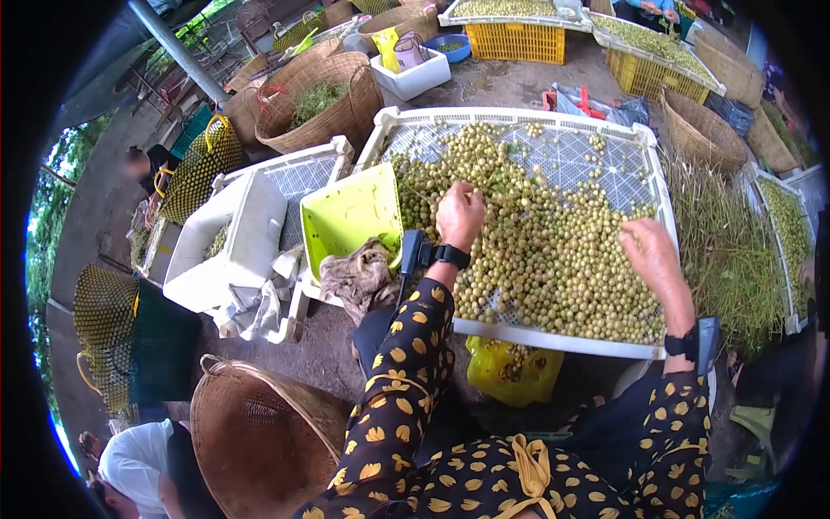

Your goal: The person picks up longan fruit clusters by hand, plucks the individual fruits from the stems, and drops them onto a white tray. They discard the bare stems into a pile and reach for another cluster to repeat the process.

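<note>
A white mesh tray (562,339) lies before me, bearing many small round yellow-green fruits (553,251). Over its left part is my left hand (461,214), fingers curled together above the fruits; whatever they may hold is too small to make out. My right hand (650,246) hovers at the tray's right side, fingers bent downward near the fruits, its fingertips too small to read. Both wrists wear black bands. Left of the tray stands a lime-green container (350,212), with a crumpled brown cloth (361,275) at its lower edge.
A woven basket (259,432) stands at the lower left, a white foam box (251,216) above it. Under the tray hangs a yellow bag (514,372). Cut stems (726,251) are piled at the right. People are at the lower left, far left and top right.
</note>
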{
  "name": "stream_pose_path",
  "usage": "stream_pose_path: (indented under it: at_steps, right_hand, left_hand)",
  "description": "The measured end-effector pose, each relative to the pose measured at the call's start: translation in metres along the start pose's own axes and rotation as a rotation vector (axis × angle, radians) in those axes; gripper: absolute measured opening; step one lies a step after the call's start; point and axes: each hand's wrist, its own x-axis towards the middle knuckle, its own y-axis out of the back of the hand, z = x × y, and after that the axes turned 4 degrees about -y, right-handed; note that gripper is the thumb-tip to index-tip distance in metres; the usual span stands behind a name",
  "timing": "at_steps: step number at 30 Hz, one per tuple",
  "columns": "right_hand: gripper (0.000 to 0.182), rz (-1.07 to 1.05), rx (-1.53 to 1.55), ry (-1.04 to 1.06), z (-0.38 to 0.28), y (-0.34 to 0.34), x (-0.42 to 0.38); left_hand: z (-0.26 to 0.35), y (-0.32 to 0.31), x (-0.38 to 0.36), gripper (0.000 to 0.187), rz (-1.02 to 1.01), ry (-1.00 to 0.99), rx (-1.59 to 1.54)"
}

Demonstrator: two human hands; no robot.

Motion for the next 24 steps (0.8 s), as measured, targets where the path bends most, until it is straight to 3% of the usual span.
stream_pose_path:
  at_steps: [4, 6, 13, 17, 20, 24]
  right_hand:
    - [0.012, -0.124, 0.014, 0.152, -0.017, -0.018, 0.004]
    - [0.009, -0.062, 0.050, 0.241, -0.020, -0.026, 0.005]
    - [0.010, -0.101, 0.085, 0.257, -0.023, -0.029, 0.002]
    - [0.010, -0.082, 0.103, 0.239, -0.026, -0.026, 0.003]
    - [0.011, -0.028, 0.105, 0.259, -0.025, -0.024, 0.003]
    - [0.011, 0.063, 0.091, 0.198, -0.020, -0.013, 0.004]
  left_hand:
    - [0.012, -0.009, 0.026, 0.041, -0.307, 0.700, -0.900]
    - [0.010, -0.022, 0.033, 0.043, -0.403, 0.807, -0.954]
    - [-0.004, -0.058, 0.038, 0.020, -0.174, 1.012, -1.375]
    - [0.012, -0.053, 0.029, 0.018, -0.141, 0.931, -1.522]
    - [0.053, -0.036, 0.029, 0.015, -0.259, 0.693, -1.658]
    - [0.096, -0.020, 0.015, 0.016, -0.424, 0.545, -1.526]
